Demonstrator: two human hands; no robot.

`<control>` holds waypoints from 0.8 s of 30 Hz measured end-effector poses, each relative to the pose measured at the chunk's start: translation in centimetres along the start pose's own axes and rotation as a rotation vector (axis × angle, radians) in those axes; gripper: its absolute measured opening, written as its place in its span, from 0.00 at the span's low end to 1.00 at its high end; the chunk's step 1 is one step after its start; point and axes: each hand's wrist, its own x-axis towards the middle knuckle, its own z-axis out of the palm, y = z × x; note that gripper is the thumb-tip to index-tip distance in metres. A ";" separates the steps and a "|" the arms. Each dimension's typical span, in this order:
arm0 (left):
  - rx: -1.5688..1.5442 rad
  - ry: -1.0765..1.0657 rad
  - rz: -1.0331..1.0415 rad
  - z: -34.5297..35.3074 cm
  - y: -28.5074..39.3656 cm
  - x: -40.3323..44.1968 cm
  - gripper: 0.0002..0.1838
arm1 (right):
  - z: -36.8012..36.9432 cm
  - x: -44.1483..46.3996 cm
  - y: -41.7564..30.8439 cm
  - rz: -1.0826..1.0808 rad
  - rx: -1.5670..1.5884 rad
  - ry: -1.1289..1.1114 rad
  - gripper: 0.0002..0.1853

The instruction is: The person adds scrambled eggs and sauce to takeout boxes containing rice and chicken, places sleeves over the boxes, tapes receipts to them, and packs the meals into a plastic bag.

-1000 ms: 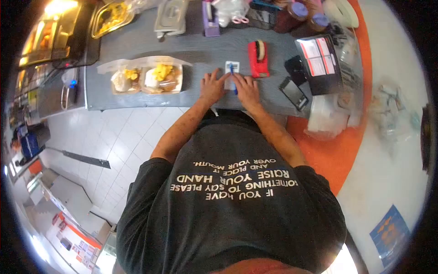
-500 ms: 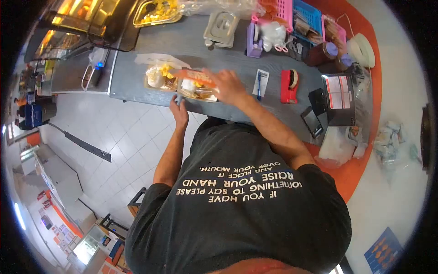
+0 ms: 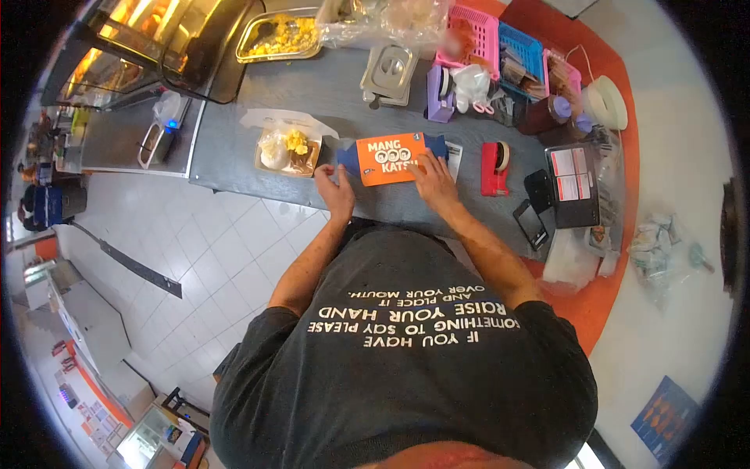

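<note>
- The closed orange Mang Katsu box (image 3: 391,159) lies on the grey tabletop (image 3: 312,90), near its front edge, with a dark blue flap sticking out at each end.
- The left hand (image 3: 336,193) is at the box's front left corner, its thumb and fingers apart; whether they touch the flap, I cannot tell.
- The right hand (image 3: 435,184) lays its fingers over the right end of the lid; whether it grips, I cannot tell.
- Left of that, just beside the flap, an open takeaway box (image 3: 262,166) shows white rice (image 3: 273,156) and a yellow topping (image 3: 296,141); its front side sits near the table edge.
- Right of the closed box, room is tight: a white slip (image 3: 455,162) is partly covered, then comes a red tape dispenser (image 3: 491,178).
- Behind the closed box, a bare strip runs back towards the steel lidded pan (image 3: 389,69) and the purple dispenser (image 3: 439,104).
- Farther right, a smartphone (image 3: 531,225) lies near the front edge, beside a dark tablet-like device (image 3: 573,205).
</note>
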 end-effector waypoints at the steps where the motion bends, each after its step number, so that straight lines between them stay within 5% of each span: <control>1: 0.089 0.091 0.075 -0.2 0.8 0.4 0.24 | -0.5 0.0 -0.1 0.015 0.042 -0.025 0.20; 4: 0.276 -0.095 0.336 0.2 4.5 1.0 0.30 | -0.8 -0.1 -0.3 0.012 0.058 -0.048 0.25; 9: 0.163 -0.198 0.146 5.0 -0.8 -0.4 0.40 | 3.5 0.2 1.7 0.097 0.284 -0.036 0.29; 11: 0.057 -0.465 -0.125 4.8 -1.3 -0.1 0.38 | 6.5 1.3 1.8 0.607 0.478 0.398 0.26; 12: 0.054 -0.464 -0.125 4.6 -0.9 0.0 0.38 | 4.8 2.1 1.2 0.790 0.630 0.138 0.22; 18: 0.062 -0.498 -0.114 3.0 0.3 0.5 0.34 | 4.1 3.0 4.4 0.741 0.950 -0.032 0.21; 20: -0.305 -0.458 -0.167 0.7 3.9 0.7 0.36 | 2.0 2.9 4.7 0.751 0.979 -0.027 0.19; 24: -0.135 -0.447 -0.228 0.9 -0.1 2.8 0.39 | 1.5 3.9 6.5 0.699 1.061 -0.169 0.19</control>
